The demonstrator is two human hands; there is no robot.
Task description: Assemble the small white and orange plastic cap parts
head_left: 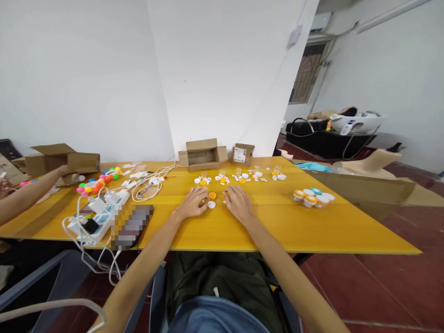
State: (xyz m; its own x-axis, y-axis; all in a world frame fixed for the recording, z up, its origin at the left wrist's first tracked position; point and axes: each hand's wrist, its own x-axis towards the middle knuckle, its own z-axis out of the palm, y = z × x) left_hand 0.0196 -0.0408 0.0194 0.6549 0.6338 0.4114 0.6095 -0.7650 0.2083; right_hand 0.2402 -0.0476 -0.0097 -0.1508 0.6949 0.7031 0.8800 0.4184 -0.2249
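Observation:
My left hand (pixel 194 203) rests low over the yellow table with its fingers bent and apart. Its thumb tip lies by a white round disc (pixel 211 205), and an orange round lid (pixel 212 196) is just beyond. Across a narrow gap, my right hand (pixel 238 202) has its fingers curled together, with a small white piece (pixel 225 199) at the fingertips. Farther back stand small clear jars (pixel 238 171) among orange and white lids (pixel 245 175) and scattered small white pieces.
Two cardboard boxes (pixel 203 157) stand against the wall. Several lidded jars (pixel 310 199) are grouped at the right. On the left are a power strip (pixel 109 215), white cables (pixel 147 187), a blurred-out dark device (pixel 133 226), colourful balls (pixel 99 182) and another person's arm (pixel 33 194).

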